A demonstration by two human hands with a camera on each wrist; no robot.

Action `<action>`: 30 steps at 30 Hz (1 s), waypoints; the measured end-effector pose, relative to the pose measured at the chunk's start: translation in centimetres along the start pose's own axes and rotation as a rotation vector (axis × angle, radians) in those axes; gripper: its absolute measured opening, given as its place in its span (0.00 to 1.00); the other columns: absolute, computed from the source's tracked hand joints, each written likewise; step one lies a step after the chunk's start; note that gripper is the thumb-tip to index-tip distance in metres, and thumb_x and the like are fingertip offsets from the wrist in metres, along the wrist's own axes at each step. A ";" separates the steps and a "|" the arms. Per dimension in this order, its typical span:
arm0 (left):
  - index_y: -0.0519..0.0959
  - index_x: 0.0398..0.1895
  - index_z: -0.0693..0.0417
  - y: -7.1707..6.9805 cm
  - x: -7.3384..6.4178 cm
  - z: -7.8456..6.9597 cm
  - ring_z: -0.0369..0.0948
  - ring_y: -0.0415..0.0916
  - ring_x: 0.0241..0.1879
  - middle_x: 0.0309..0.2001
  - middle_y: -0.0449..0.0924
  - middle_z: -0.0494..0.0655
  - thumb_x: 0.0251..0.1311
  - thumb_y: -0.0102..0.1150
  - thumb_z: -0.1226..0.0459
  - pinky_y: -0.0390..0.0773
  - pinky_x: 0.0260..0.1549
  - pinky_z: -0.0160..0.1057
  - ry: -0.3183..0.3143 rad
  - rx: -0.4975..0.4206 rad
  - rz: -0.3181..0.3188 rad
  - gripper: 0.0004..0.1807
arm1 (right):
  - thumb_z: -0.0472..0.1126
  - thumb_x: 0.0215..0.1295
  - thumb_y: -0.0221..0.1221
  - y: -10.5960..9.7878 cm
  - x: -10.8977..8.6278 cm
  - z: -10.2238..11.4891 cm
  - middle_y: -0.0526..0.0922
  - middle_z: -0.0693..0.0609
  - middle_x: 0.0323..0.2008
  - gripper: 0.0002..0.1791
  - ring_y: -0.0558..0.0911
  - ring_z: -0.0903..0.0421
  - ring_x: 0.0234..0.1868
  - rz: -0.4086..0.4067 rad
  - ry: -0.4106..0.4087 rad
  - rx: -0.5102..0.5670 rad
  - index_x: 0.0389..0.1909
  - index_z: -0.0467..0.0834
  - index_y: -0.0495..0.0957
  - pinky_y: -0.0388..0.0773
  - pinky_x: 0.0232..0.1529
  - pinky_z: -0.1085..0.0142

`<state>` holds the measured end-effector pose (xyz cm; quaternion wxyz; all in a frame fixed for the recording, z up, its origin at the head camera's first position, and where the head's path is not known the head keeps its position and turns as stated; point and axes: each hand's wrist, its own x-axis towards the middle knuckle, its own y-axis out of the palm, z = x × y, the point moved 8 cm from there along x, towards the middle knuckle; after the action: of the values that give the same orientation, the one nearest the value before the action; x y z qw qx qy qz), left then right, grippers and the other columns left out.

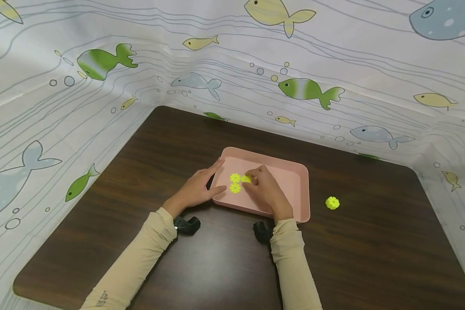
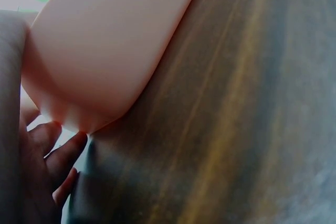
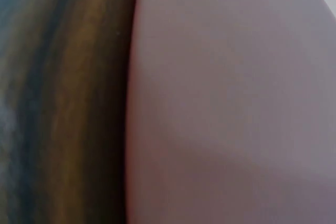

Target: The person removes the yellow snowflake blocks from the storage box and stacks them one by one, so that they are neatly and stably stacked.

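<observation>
Yellow notched discs lie in the left part of the pink tray: two in a near-far line, a third to their right pinched by the right hand, apparently to set it beside them. Well apart from it, the left hand rests with fingers extended along the tray's left edge, probably steadying it. Rightward on the dark table, past the tray's right wall, sits a small disc pile; fish-printed sheeting bounds the far side.
</observation>
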<state>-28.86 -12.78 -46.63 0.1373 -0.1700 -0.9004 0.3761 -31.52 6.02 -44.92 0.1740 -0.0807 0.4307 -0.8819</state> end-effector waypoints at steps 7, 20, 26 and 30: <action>0.48 0.85 0.45 0.1 0.0 0.0 0.63 0.59 0.75 0.84 0.45 0.46 0.70 0.59 0.46 0.55 0.71 0.68 -0.016 0.005 0.007 0.47 | 0.39 0.67 0.69 -0.2 0.2 -0.1 0.74 0.45 0.36 0.18 0.74 0.51 0.37 -0.002 -0.001 0.012 0.54 0.35 0.80 0.73 0.42 0.59; 0.48 0.85 0.47 -0.1 -0.1 0.0 0.58 0.60 0.76 0.83 0.46 0.47 0.70 0.58 0.47 0.54 0.73 0.64 0.019 -0.001 -0.008 0.47 | 0.33 0.64 0.70 -1.0 -0.3 0.1 0.80 0.48 0.32 0.14 0.77 0.53 0.35 0.014 -0.087 -0.014 0.50 0.37 0.87 0.77 0.42 0.60; 0.48 0.85 0.47 0.0 -0.1 0.0 0.59 0.60 0.75 0.83 0.46 0.46 0.70 0.59 0.47 0.55 0.72 0.64 0.013 -0.010 -0.007 0.47 | 0.33 0.62 0.72 -1.2 -0.6 0.0 0.78 0.49 0.30 0.09 0.78 0.53 0.34 0.021 -0.100 0.010 0.43 0.39 0.88 0.78 0.42 0.60; 0.48 0.85 0.47 0.0 -0.1 0.1 0.58 0.60 0.75 0.84 0.45 0.46 0.70 0.59 0.46 0.54 0.73 0.64 0.019 -0.014 -0.008 0.47 | 0.35 0.63 0.72 -1.2 -0.7 -0.1 0.77 0.51 0.28 0.06 0.77 0.54 0.33 0.029 -0.100 -0.001 0.39 0.41 0.87 0.76 0.39 0.62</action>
<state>-28.79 -12.85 -46.74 0.1462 -0.1708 -0.9023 0.3677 -31.20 7.05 -44.07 0.2079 -0.1188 0.4228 -0.8740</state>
